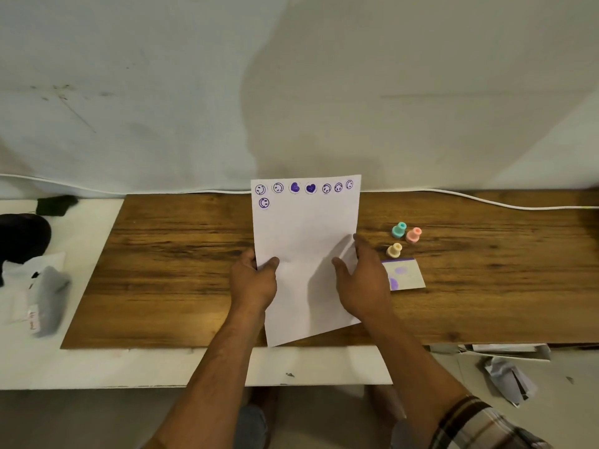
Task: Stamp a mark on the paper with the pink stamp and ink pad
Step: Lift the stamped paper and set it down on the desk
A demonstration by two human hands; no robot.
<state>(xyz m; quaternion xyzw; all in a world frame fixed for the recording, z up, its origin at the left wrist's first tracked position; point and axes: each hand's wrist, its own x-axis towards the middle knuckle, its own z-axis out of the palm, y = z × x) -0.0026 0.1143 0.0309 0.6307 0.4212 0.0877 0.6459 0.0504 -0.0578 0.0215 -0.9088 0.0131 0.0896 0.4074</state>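
A white sheet of paper (pixel 304 228) lies lengthwise on the wooden board, with several purple smiley and heart marks along its far edge. My left hand (pixel 254 281) pinches the paper's left edge, thumb on top. My right hand (pixel 363 280) holds the right edge, which curls up under my fingers. The pink stamp (pixel 413 235) stands upright to the right of the paper, apart from both hands. The ink pad (pixel 405 275), white with purple blotches, lies just right of my right hand and is partly hidden by it.
A teal stamp (pixel 399 229) and a yellow stamp (pixel 394 250) stand beside the pink one. The wooden board (pixel 168 254) rests on a white table (pixel 97 367). Dark and grey items (pixel 29 254) sit at far left. A white cable (pixel 486 200) runs along the back edge.
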